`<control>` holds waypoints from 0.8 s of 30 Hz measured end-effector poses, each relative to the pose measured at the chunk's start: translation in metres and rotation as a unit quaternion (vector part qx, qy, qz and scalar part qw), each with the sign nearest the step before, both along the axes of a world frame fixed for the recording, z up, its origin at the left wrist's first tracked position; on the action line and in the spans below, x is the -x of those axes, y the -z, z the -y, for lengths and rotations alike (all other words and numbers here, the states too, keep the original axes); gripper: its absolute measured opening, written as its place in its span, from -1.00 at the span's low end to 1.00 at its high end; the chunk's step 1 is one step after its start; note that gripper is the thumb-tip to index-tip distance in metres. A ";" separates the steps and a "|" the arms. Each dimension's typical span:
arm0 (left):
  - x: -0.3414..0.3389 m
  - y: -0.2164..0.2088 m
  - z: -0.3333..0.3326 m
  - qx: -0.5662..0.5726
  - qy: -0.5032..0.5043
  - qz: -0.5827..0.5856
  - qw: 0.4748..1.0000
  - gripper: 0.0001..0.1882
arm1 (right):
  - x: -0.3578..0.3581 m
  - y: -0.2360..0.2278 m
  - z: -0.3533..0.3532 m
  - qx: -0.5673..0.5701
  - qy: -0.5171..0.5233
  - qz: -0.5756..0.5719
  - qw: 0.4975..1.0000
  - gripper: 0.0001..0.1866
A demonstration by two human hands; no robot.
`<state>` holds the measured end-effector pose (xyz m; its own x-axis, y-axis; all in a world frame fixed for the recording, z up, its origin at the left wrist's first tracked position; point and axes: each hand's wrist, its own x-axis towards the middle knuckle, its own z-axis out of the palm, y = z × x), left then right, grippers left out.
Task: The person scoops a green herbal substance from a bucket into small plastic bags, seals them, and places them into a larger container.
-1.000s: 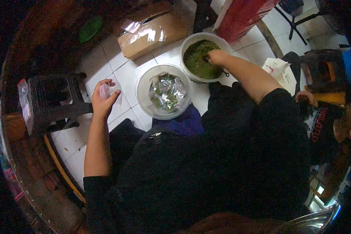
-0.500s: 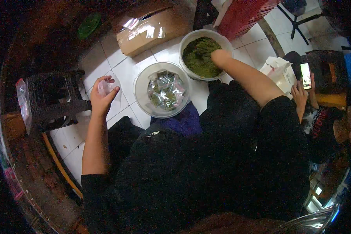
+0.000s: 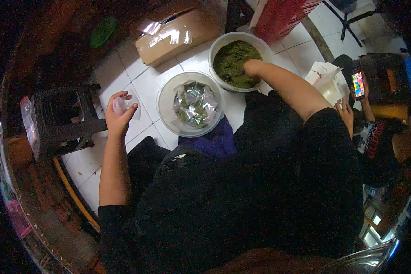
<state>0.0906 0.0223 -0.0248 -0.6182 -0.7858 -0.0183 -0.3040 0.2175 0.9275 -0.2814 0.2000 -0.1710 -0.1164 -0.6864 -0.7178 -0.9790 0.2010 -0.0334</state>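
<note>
My left hand (image 3: 119, 114) is closed around a small clear plastic bag (image 3: 121, 105), held up over the tiles beside the black stool. My right hand (image 3: 252, 68) reaches into a white bucket (image 3: 212, 68) of loose green, crumbly material (image 3: 237, 52); its fingers are buried, so their grip is hidden. Between my hands stands a whitish, translucent tub (image 3: 165, 102), in front of me. Inside it lie several small clear packets (image 3: 195, 98) with green contents. A purple cloth (image 3: 217, 139) shows at the tub's near side.
A taped cardboard box (image 3: 169, 43) sits behind the tub. The black stool (image 3: 66, 109) is at left, with a plastic bag (image 3: 28, 121) hanging there. At right, another person's hand holds a phone (image 3: 358, 84) near a white paper bag (image 3: 326, 82). Red strands (image 3: 283, 18) hang at the back.
My right hand has shifted slightly left and down within the green material. My left hand keeps the bag in nearly the same place. The phone's screen now shows bright colours.
</note>
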 end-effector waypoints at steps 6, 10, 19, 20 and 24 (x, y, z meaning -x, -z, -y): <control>0.007 -0.005 -0.002 0.014 0.017 0.012 1.000 -0.59 | 0.012 0.001 -0.016 -0.002 0.016 0.263 0.965 -0.68; 0.006 -0.006 -0.002 0.010 0.016 0.023 1.000 -0.59 | 0.023 -0.010 -0.028 -0.023 0.165 0.314 0.935 -0.71; 0.009 -0.009 -0.003 0.023 0.016 0.020 0.999 -0.58 | 0.036 -0.008 -0.047 -0.038 0.396 0.414 0.819 -0.76; 0.008 -0.008 -0.002 0.041 0.020 0.024 0.999 -0.58 | 0.035 -0.008 -0.047 -0.021 0.406 0.415 0.814 -0.76; 0.002 -0.004 -0.002 0.047 0.018 0.002 0.999 -0.57 | 0.029 -0.016 -0.043 -0.047 0.402 0.411 0.817 -0.76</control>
<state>0.0881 0.0248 -0.0208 -0.6461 -0.7614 0.0523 -0.2980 0.3148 0.9012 -0.3100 0.2429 -0.1553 0.0461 -0.5633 -0.8250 -0.1838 0.8070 -0.5613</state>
